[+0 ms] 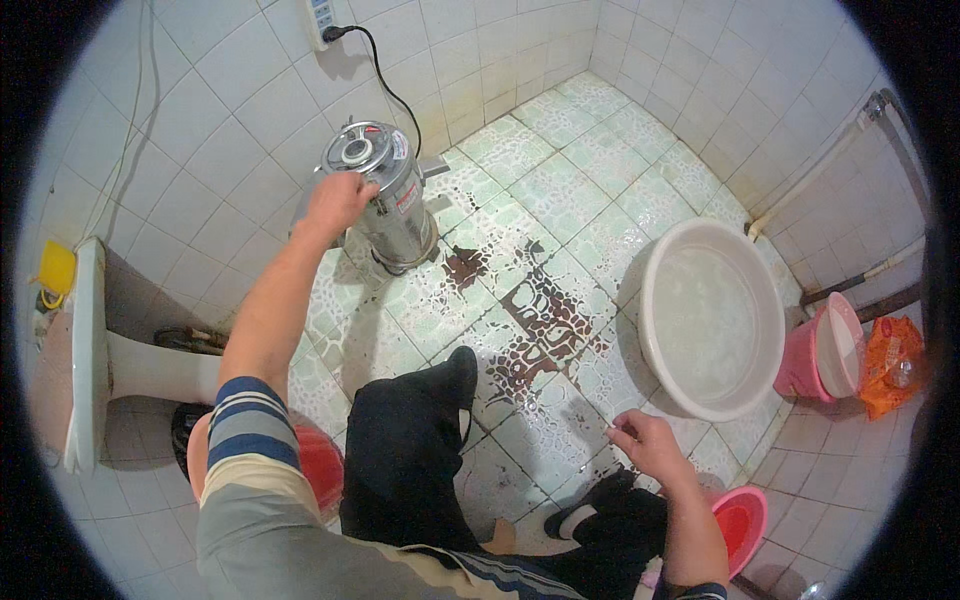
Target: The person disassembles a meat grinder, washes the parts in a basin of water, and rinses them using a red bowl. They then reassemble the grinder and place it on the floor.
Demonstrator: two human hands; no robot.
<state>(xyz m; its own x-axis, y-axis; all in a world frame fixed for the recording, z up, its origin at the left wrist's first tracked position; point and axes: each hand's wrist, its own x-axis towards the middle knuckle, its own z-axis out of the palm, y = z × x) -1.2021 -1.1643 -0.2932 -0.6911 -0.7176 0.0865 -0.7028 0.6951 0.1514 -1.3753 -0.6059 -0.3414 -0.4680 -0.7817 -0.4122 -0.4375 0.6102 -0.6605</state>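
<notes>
My left hand (pixel 343 201) is closed at the near rim of a metal electric grinder (pixel 401 225), by the latch of its round lid (pixel 360 150); what its fingers grip is hidden. The grinder stands upright on the wet tiled floor near the wall. My right hand (pixel 646 442) hangs over the floor with thumb and forefinger close together; whether anything small is between them cannot be told. Just beyond it stands a large white plastic basin (pixel 772 322) with cloudy water. Dark reddish-brown liquid (pixel 547 322) is spread over the tiles between grinder and basin.
A black cord (pixel 382 75) runs from the grinder to a wall power strip (pixel 321 15). At left stands a pedestal sink (pixel 94 352) with a yellow cup (pixel 58 274). A pink bucket (pixel 806 360) and orange bag (pixel 892 364) are at right. Red-pink containers (pixel 742 525) stand near my legs.
</notes>
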